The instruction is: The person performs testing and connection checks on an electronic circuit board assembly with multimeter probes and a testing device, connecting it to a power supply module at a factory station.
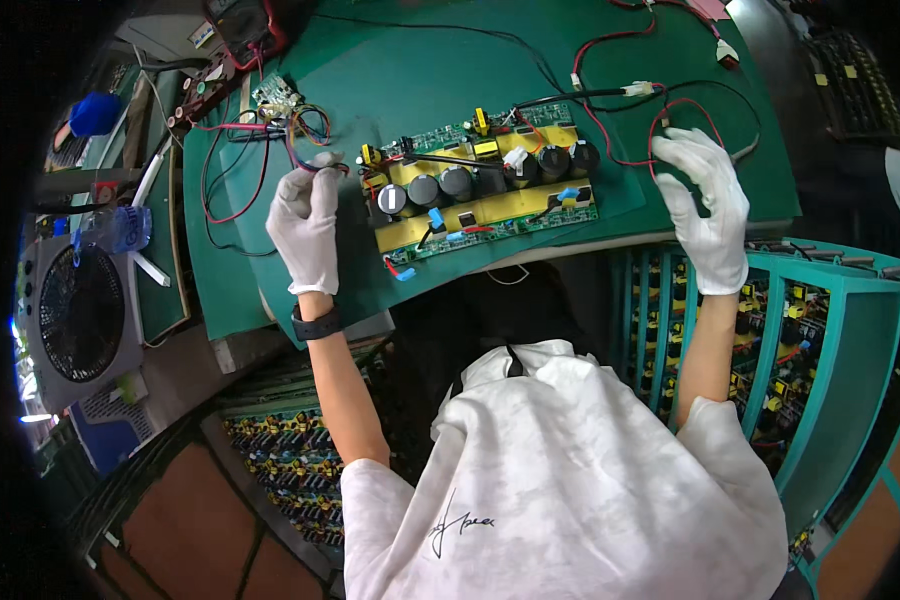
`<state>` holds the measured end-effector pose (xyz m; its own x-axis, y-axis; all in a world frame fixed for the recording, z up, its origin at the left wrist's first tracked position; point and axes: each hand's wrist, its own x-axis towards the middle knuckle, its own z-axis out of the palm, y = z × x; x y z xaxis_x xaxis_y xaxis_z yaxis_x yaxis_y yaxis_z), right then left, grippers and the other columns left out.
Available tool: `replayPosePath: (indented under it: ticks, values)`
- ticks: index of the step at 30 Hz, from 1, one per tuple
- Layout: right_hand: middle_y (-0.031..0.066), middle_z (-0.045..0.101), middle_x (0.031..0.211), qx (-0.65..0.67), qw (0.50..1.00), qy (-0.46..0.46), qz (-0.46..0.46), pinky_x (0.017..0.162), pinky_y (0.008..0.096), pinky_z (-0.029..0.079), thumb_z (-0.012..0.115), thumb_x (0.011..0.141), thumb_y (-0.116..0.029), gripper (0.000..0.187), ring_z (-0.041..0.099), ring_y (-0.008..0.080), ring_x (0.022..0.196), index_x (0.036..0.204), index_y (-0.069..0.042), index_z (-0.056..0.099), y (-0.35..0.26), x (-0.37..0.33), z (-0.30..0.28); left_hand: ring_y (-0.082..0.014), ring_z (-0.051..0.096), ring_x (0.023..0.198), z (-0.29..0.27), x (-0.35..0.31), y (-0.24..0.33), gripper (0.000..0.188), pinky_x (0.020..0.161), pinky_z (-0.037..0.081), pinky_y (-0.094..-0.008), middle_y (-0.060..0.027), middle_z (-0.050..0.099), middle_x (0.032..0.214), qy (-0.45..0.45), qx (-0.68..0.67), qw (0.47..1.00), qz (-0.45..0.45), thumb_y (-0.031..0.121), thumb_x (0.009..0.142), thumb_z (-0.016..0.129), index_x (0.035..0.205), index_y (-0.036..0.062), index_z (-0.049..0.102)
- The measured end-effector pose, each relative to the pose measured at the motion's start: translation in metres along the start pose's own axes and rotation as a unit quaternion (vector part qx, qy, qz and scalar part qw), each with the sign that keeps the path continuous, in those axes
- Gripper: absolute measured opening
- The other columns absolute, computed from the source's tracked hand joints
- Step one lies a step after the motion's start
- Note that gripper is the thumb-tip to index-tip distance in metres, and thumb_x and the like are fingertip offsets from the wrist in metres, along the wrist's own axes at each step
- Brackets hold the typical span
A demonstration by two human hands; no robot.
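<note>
**A:** Where did the circuit board (483, 182) lie, and what were the hands doing?

**B:** It lay flat on the green mat (390, 70) of the counter, about mid-frame toward twelve o'clock. The left hand (306, 225), gloved in white, sat at the board's nine o'clock, its fingers (322, 162) pinched together on a small bundle of coloured wires (305, 125). The right hand (708, 195), also gloved, rested at the board's three o'clock, its fingers spread and lying on a red wire (670, 110); I could not tell whether they gripped it.

**B:** As for handling, I judged the board stiff but fragile: light for its area, top-heavy with tall parts, with pins underneath. It looked best taken by its bare long edges, never by the capacitors (440, 187). The wires looked soft and limp, safest held near their connectors (638, 89).

**A:** And the count?

**B:** One board on the mat. About six black cylindrical capacitors in a row across it, three left and three right, though the middle ones crowded together. Two gloved hands, one dark wristband (315, 324) on the left. One fan (80, 312) at eight o'clock. Many more boards stood on edge in the teal rack (850, 330) at four o'clock; too many to count.
</note>
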<state>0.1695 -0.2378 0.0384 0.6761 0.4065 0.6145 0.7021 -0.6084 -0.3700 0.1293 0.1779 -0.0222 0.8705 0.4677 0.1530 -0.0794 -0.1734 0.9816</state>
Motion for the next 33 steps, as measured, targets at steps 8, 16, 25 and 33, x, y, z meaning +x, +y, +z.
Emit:
replayPosePath:
  ticks: [8,16,25,33]
  values:
    - [0.0092,0.073,0.100,0.043,0.975,-0.127,-0.178,0.083,0.0368,0.060,0.069,0.094,-0.019,0.015,0.072,0.0264,0.090,0.103,-0.009,0.077,-0.028,0.109,0.076,-0.0130,0.067,0.094,0.001,0.023,0.009,0.069,0.084,0.055,-0.0285,-0.0110,0.072,0.103,-0.049,-0.087,0.993,0.070,0.005,0.099,0.065,0.160,0.0036,0.032]
    - [0.0125,0.066,0.096,-0.087,0.875,-0.453,-0.146,0.080,0.0442,0.055,0.066,0.093,-0.024,0.020,0.067,0.0341,0.091,0.101,-0.006,0.073,-0.048,0.149,0.130,-0.0157,0.070,0.093,-0.004,0.028,-0.002,0.042,0.087,0.059,-0.0307,-0.0123,0.073,0.109,-0.105,-0.149,0.983,0.032,0.007,0.101,0.066,0.142,-0.0019,0.058]
    - [0.0136,0.068,0.097,-0.076,0.847,-0.507,-0.142,0.087,0.0450,0.054,0.064,0.090,-0.018,0.018,0.067,0.0343,0.095,0.099,-0.006,0.073,-0.039,0.157,0.143,-0.0216,0.075,0.095,-0.006,0.028,-0.006,0.038,0.086,0.061,-0.0319,-0.0175,0.074,0.111,-0.088,-0.143,0.985,0.040,0.008,0.100,0.068,0.135,-0.0060,0.061]
    - [0.0132,0.066,0.093,-0.042,0.836,-0.522,-0.160,0.085,0.0445,0.052,0.068,0.091,-0.019,0.017,0.066,0.0346,0.092,0.098,-0.005,0.072,-0.034,0.167,0.150,-0.0230,0.076,0.095,-0.007,0.030,-0.006,0.036,0.083,0.062,-0.0308,-0.0176,0.075,0.110,-0.081,-0.136,0.987,0.023,0.005,0.099,0.069,0.131,-0.0070,0.062]
